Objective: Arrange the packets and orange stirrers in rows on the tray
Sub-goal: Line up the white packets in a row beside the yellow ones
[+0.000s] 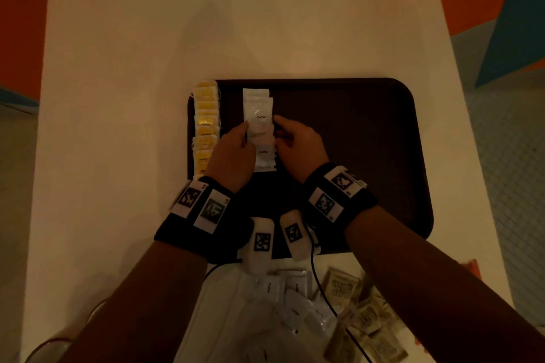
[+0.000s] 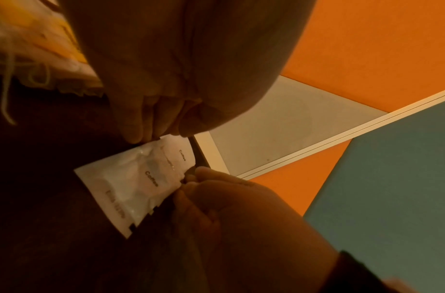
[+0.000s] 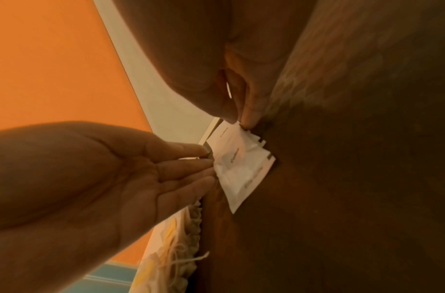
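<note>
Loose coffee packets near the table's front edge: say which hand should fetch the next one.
Right, probably. The loose coffee packets lie nearer the right hand's forearm, and the left hand, fingers straight against the white coffee row, can steady it on the tray.

Left hand [image 1: 233, 150] fingers straight; right hand [image 1: 298, 144] curled — close together.

The left hand [image 1: 233, 150] covered the lower yellow tea bags [image 1: 206, 127]; the frame's bottom edge cut off loose brown packets [image 1: 362, 321].

Fingertips [image 3: 251, 113] against coffee packets [image 3: 241, 170]
</note>
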Motion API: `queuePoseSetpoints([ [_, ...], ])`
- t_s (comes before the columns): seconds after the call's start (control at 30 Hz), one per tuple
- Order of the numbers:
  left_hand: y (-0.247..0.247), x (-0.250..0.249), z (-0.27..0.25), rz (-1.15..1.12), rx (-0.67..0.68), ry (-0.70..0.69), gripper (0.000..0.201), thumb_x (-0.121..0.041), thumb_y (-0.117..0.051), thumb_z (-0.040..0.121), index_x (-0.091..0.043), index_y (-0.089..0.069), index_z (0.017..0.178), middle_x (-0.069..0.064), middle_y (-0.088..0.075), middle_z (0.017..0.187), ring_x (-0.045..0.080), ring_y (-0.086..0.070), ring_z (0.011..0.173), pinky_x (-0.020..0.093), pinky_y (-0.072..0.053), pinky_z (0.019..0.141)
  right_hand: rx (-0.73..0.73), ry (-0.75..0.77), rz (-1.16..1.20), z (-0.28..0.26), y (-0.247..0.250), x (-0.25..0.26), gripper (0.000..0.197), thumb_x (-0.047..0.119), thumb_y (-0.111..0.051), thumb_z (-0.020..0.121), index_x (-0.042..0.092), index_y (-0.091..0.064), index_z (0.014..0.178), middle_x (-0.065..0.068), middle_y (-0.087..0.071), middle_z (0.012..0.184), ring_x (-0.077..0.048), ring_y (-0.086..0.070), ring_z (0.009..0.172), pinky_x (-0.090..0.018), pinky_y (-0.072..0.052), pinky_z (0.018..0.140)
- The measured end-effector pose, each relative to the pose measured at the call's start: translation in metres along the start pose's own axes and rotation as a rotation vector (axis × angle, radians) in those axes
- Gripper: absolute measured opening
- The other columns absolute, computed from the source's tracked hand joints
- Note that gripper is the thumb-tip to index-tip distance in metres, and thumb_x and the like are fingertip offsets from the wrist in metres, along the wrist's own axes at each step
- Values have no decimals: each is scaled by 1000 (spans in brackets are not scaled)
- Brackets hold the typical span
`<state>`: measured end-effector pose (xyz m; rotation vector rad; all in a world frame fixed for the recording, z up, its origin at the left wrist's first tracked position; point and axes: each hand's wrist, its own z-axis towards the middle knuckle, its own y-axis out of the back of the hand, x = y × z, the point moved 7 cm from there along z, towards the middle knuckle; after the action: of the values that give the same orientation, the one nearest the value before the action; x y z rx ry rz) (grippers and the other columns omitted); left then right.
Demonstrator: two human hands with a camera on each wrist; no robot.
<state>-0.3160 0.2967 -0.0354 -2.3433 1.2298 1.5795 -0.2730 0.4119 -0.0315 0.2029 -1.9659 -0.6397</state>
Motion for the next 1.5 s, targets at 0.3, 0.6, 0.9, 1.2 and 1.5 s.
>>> queuePoseSetpoints([
  [0.3,2,0,-5,28,-12,-7,41,-5,-40,91,-18,-50,130,-2,-55,127,13,-52,111,29,-44,95,-24,-32,-28,0,1,-8,47,-1,-49,87,9,-44,133,-12,-45,137,-21,-52,117,-12,-34,90],
  [0.6,2,-5,-20,70,-15,-28,43,0,-37,91,-17,-50,128,-9,-51,111,7,-48,101,14,-38,82,-15,-42,41,-22,-10,-14,48,0,-52,86,11,-45,132,-10,-44,136,-20,-49,120,-19,-36,96],
  [0.9,-2,10,-10,148,5,8,39,-5,-36,92,-3,-49,129,17,-46,138,30,-42,128,45,-33,109,-7,39,-125,-15,-12,-16,31,6,-48,89,6,-57,119,-18,-44,123,-11,-37,103,5,-26,80],
  [1.2,-1,10,-15,170,-8,36,40,-2,-35,93,-3,-46,132,15,-36,145,28,-33,136,34,-23,115,-28,113,-199,-11,-9,-7,32,2,-46,88,6,-59,117,-19,-47,118,-25,-42,107,-16,-29,88],
  [1.5,0,-1,-23,158,-14,-20,38,1,-35,91,-5,-55,123,14,-52,131,28,-48,121,35,-36,106,84,115,-423,-6,-21,-10,39,11,-50,88,11,-52,127,-18,-47,122,-35,-41,111,-46,-39,96],
])
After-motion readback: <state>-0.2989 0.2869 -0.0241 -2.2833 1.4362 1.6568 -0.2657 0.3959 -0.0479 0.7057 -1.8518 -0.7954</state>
